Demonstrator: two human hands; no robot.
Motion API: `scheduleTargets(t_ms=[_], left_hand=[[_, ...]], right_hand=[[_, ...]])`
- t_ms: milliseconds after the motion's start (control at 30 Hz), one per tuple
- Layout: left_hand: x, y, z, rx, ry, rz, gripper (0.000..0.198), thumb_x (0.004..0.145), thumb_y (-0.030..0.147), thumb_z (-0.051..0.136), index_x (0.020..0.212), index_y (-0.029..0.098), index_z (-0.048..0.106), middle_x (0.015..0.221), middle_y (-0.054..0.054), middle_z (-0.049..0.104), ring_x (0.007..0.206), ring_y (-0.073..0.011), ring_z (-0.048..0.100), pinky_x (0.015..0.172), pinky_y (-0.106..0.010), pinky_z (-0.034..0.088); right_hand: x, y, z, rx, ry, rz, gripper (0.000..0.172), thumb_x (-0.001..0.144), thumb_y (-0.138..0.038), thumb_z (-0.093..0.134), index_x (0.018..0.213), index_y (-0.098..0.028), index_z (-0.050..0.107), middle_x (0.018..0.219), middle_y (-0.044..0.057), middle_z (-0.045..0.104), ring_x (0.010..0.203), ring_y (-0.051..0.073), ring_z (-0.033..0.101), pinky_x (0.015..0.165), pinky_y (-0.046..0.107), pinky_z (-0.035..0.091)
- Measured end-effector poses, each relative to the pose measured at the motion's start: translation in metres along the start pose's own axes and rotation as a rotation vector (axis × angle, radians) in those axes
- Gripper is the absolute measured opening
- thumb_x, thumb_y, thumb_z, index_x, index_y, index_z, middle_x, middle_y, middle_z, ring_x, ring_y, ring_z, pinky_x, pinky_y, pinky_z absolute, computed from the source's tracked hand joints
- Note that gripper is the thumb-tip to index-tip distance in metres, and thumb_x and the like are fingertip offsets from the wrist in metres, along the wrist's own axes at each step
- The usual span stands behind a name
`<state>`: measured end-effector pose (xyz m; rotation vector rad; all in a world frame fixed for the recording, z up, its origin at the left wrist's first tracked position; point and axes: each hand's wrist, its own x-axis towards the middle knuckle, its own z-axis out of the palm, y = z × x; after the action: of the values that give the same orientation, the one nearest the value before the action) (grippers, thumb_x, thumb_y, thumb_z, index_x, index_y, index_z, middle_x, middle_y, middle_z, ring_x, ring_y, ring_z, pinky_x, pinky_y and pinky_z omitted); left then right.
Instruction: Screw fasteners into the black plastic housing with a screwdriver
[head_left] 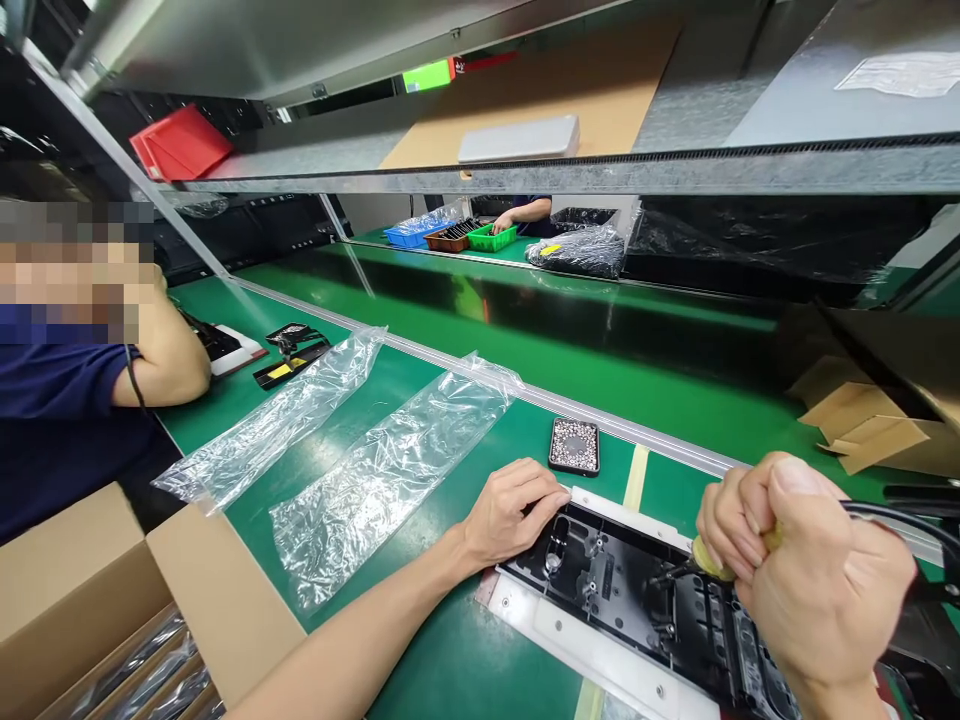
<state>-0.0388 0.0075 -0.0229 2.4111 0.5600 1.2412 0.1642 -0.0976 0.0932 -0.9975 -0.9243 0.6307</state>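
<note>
Right hand (814,575) clenched around a yellowish-handled screwdriver (712,560), tip down into the black panel (637,600) at bench front. Cable (900,520) trailing off to the right from the fist. Panel lying flat on the green mat (450,660), seated in a white frame (600,655) along its near edge.

Left hand (514,510) pressed on the panel's left end, fingers curled over the corner, holding it down rather than gripping anything loose.

Judgement for the driving step: keep the tool upright over the screw boss, keep downward pressure from the left hand so the panel cannot skate on the mat, seat the bit fully before turning. Exact screw under the tip not visible; hidden by the fist.

Just beyond the left hand: small black tray of screws (574,445), within easy reach, apart from the panel. Left of that, two empty clear plastic sleeves (390,470) lying diagonally. Open cardboard box (97,600) at near left with more bagged parts inside.

Farther left: a co-worker's arm (161,355) resting on the bench. Across the belt: another person's hand (504,222) at coloured bins (491,238). Red bin (180,140) on the upper shelf.
</note>
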Motion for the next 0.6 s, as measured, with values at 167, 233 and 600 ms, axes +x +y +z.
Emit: scheduleTargets(t_ms=[167, 233, 600], left_hand=[[0.0011, 0.0006, -0.0007, -0.001, 0.000, 0.003, 0.015, 0.102, 0.018, 0.060, 0.094, 0.015, 0.072, 0.086, -0.005, 0.074, 0.079, -0.0160, 0.066, 0.075, -0.032, 0.052], [0.0011, 0.0009, -0.0008, -0.007, 0.002, -0.001, 0.014, 0.102, 0.017, 0.061, 0.093, 0.015, 0.072, 0.086, -0.005, 0.074, 0.079, -0.0157, 0.066, 0.075, -0.032, 0.052], [0.0009, 0.0022, 0.0008, -0.026, 0.020, -0.004, 0.015, 0.102, 0.017, 0.060, 0.094, 0.015, 0.072, 0.086, -0.005, 0.073, 0.079, -0.0158, 0.066, 0.074, -0.032, 0.053]], right_hand=[[-0.0012, -0.0005, 0.0011, -0.006, 0.002, 0.009, 0.056, 0.099, -0.048, 0.069, 0.060, -0.021, 0.040, 0.050, -0.001, 0.032, 0.041, 0.013, 0.031, 0.035, 0.025, 0.022], [-0.0015, -0.0003, 0.0010, -0.008, -0.005, 0.005, 0.056, 0.099, -0.047, 0.070, 0.060, -0.021, 0.040, 0.050, -0.001, 0.033, 0.041, 0.013, 0.031, 0.035, 0.025, 0.022], [0.0002, -0.0016, -0.0009, -0.004, -0.002, 0.010, 0.049, 0.099, -0.040, 0.067, 0.062, -0.021, 0.041, 0.050, -0.002, 0.032, 0.040, 0.013, 0.030, 0.035, 0.025, 0.023]])
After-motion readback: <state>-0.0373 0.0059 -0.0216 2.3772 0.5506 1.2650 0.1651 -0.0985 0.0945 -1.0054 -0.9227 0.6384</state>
